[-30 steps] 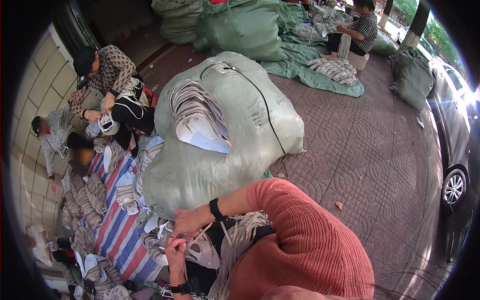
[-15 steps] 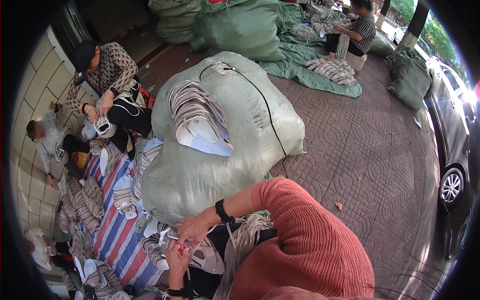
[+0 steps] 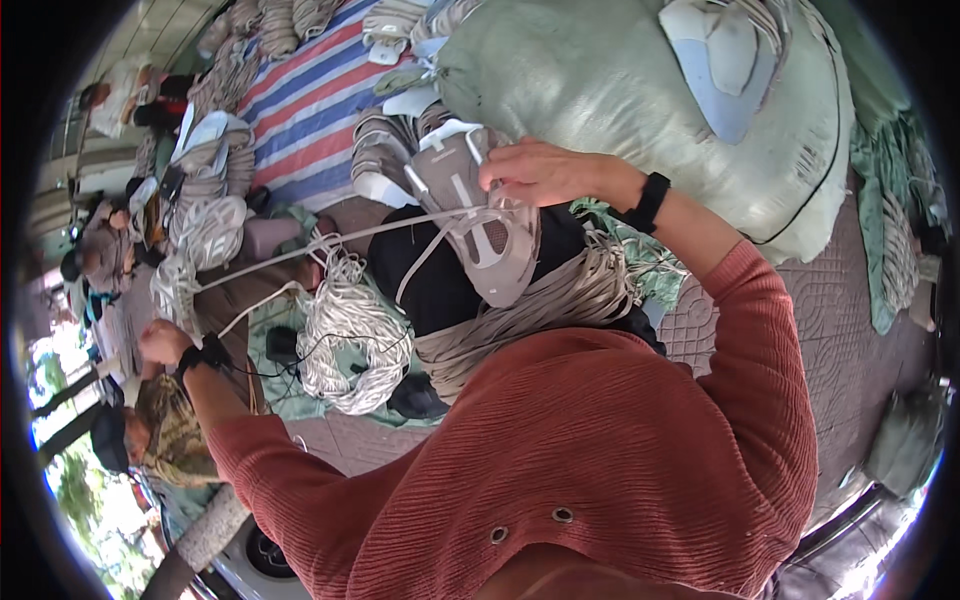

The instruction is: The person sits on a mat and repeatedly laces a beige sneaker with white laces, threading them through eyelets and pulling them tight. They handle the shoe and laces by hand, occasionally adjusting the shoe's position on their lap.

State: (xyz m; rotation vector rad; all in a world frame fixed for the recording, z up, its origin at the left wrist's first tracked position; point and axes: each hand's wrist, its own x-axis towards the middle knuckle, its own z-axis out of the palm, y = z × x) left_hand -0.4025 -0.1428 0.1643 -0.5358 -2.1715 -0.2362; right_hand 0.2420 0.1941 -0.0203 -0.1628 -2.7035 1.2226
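Note:
A grey-beige shoe upper (image 3: pixel 500 262) with pale trim lies over my dark-trousered lap. My right hand (image 3: pixel 545 172) grips its side, thumb and fingers pinched on the edge near the lace holes. From the upper a pale shoelace (image 3: pixel 340 238) stretches taut to the left, and a loose length hangs in a curve beside the upper. Far out to the left, my left hand (image 3: pixel 165 342) is closed, fingers curled, at the end of the pulled lace; the exact grip is too small to see. A bundle of flat beige laces (image 3: pixel 540 310) lies across my lap.
A coil of white cord (image 3: pixel 355 345) lies left of my knees. Stacked uppers (image 3: pixel 380 160) sit beyond the knees, by a striped sheet (image 3: pixel 310 110). A large pale-green sack (image 3: pixel 600 90) carries more uppers (image 3: pixel 725 60). A person in a dark cap (image 3: pixel 125 440) is at the left.
My left hand has moved from beside the upper far out left, drawing the lace taut. My right hand stays on the upper. The view has turned left and downward.

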